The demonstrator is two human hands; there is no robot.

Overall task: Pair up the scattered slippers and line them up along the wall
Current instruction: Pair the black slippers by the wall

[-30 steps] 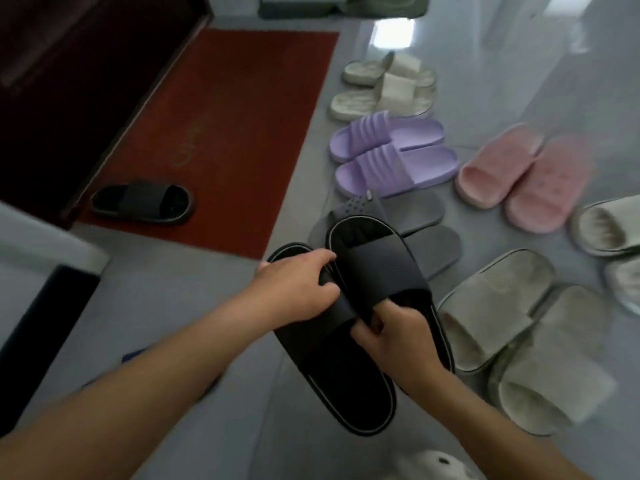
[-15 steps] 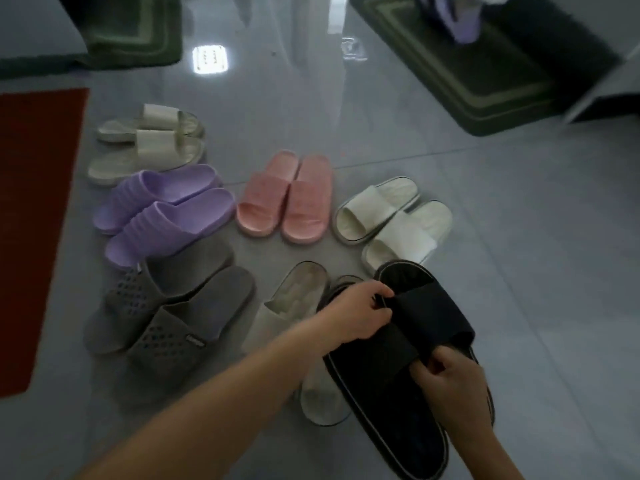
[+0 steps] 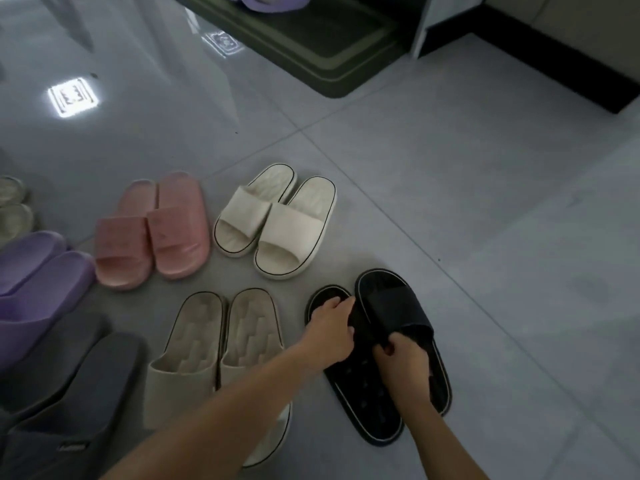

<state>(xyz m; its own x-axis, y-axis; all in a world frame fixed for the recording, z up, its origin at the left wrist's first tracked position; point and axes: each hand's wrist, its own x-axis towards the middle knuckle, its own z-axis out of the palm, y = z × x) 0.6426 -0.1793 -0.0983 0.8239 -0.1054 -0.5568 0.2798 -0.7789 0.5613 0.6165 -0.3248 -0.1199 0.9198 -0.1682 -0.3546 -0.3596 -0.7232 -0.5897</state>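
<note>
A pair of black slippers [image 3: 394, 306] with a thin pale line round the soles is sitting low over the grey tiled floor [image 3: 485, 202], in the lower middle of the view, toes pointing away. The two are lying side by side and touching, the right one slightly overlapping the other. Whether the soles are resting on the tiles cannot be told.

The left hand [image 3: 329, 332] is reaching in from the lower left, its fingers curling round the strap of the left slipper. The right hand [image 3: 403, 362] is coming up from below, its fingers clenching the near edge of the other strap.

Just to the left, a beige pair [image 3: 214, 355] is lying neatly together, partly under the left forearm. Beyond it, a cream pair [image 3: 277, 220] with dark trim is angling to the right, and a pink pair [image 3: 152, 230] is sitting beside that. At the left edge, a purple pair [image 3: 34, 271] and a grey pair [image 3: 62, 393] are running partly out of view.

Well apart, at the top, a green mat [image 3: 311, 43] is lying on the floor with something purple [image 3: 266, 1] on it, cut off by the edge. A dark skirting board [image 3: 561, 64] is running along the upper right.
</note>
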